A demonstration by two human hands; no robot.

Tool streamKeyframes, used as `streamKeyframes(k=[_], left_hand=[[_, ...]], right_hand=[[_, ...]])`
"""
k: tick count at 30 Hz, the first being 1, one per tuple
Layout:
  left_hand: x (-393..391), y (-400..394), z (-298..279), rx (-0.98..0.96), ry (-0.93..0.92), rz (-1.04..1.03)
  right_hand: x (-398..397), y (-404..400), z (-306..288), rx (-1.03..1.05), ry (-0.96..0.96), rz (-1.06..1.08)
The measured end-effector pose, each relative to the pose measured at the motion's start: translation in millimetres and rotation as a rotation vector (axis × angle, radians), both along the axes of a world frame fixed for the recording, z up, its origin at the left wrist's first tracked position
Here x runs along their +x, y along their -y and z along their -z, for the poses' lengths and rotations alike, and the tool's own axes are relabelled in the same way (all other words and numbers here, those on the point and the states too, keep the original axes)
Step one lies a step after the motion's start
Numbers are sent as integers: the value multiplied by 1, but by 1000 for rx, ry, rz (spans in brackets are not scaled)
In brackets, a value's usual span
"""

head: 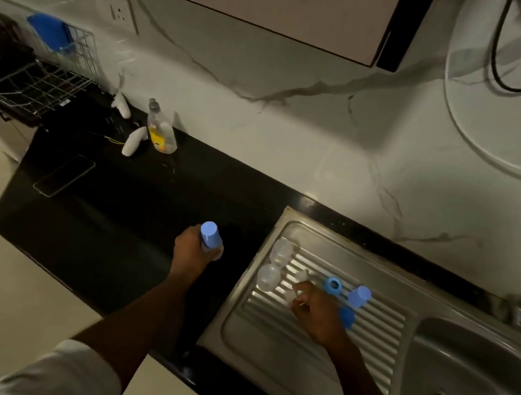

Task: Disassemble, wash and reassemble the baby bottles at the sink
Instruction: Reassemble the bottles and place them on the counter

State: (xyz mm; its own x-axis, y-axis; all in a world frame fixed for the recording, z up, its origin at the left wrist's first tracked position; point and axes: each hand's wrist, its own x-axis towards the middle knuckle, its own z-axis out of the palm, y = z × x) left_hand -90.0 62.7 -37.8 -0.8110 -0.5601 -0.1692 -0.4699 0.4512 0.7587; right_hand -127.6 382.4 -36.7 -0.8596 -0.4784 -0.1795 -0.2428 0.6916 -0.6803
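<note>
Two bare forearms reach away from the camera, a pale sleeve (pixel 71 376) covering the left upper arm at the lower edge. Over the black counter (pixel 100 231) the left hand (pixel 192 249) has its fingers curled round a capped baby bottle (pixel 211 241), which stands upright on the counter or just above it, its long axis vertical and its blue cap facing up toward the lens. Over the ribbed steel drainboard (pixel 379 326) beside the sink basin (pixel 479 371), the right hand (pixel 319 312) is bent downward, its fingertips pinching a small clear piece (pixel 295 296), probably a teat, though its outline is too faint to be sure. Two clear bottle bodies (pixel 269 277) lie at the drainboard's left end, close together, one behind the other; which way their mouths face cannot be told. Just beyond the right hand sits a blue screw ring (pixel 334 285) with its hole facing up, next to it a blue cap (pixel 360 296) standing on end, and a second blue piece (pixel 346 317) shows partly behind the hand. Farther back on the counter a dish soap bottle (pixel 161 131) stands upright against the marble wall, with a wire dish rack (pixel 40 78) to its left.
</note>
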Motion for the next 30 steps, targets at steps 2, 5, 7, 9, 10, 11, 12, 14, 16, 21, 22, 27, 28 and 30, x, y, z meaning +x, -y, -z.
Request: streamKeyframes(k=[2, 5, 7, 9, 10, 11, 12, 14, 16, 21, 22, 27, 28, 30], left_hand=[[2, 2, 5, 33, -11, -27], [2, 5, 12, 43, -5, -7], [4, 8, 10, 61, 13, 49], [8, 11, 3, 53, 25, 109], [10, 13, -2, 35, 28, 134], [12, 17, -5, 14, 30, 157], [16, 21, -10, -13, 48, 179], [22, 27, -21, -150, 144, 220], [25, 31, -31, -341, 236, 228], [8, -9, -67, -503, -118, 147], [2, -24, -72, -537, -193, 196], [-43, -117, -59, -548, -248, 758], [-50, -134, -48, -609, -164, 880], [-59, -165, -21, -832, 20, 1074]], right_hand=[[-3, -2, 1, -9, -6, 20], [-6, -6, 5, -9, -1, 33], [-6, -9, 7, -8, -7, 38], [-6, -14, 7, -17, 11, 49], [-5, -17, 5, -4, 15, 52], [-4, -19, 3, 21, 4, 46], [-5, -22, 5, 41, -3, 49], [-10, -32, 17, 50, -52, 79], [-19, -46, 45, 74, -75, 105], [-27, -46, 27, 305, -116, 3], [-28, -43, 24, 367, -128, -27], [-33, -42, 23, 576, -183, -1], [-34, -44, 28, 599, -207, 11], [-34, -47, 38, 584, -246, 31]])
